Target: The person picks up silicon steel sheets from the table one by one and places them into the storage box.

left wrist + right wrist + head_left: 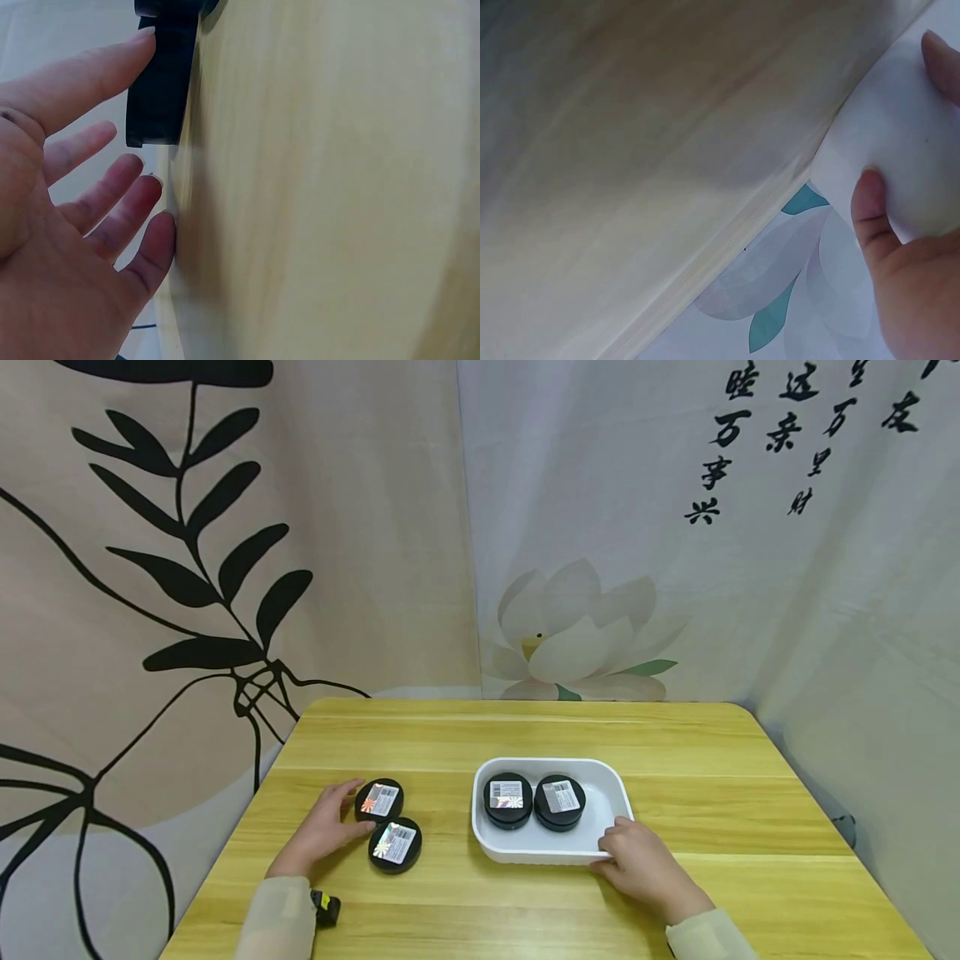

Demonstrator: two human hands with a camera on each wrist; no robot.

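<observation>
Two flat round black containers with barcode labels sit on the table to the left: a rear one (378, 800) and a front one (394, 845). My left hand (324, 828) is beside them, fingers spread and curved around the rear one's left side. In the left wrist view, the thumb tip meets a black container's side (159, 90) while the other fingers stand apart from it. My right hand (647, 870) grips the front right corner of a white plastic tray (600, 843). Inside the tray, toward its left, are two more black round containers, a left one (508, 800) and a right one (559, 802).
A small black and yellow object (326, 908) is at the left cuff. The wooden table (540, 910) has rounded far corners. Behind it hang printed curtains (390, 527) with a black plant, a lotus flower and writing.
</observation>
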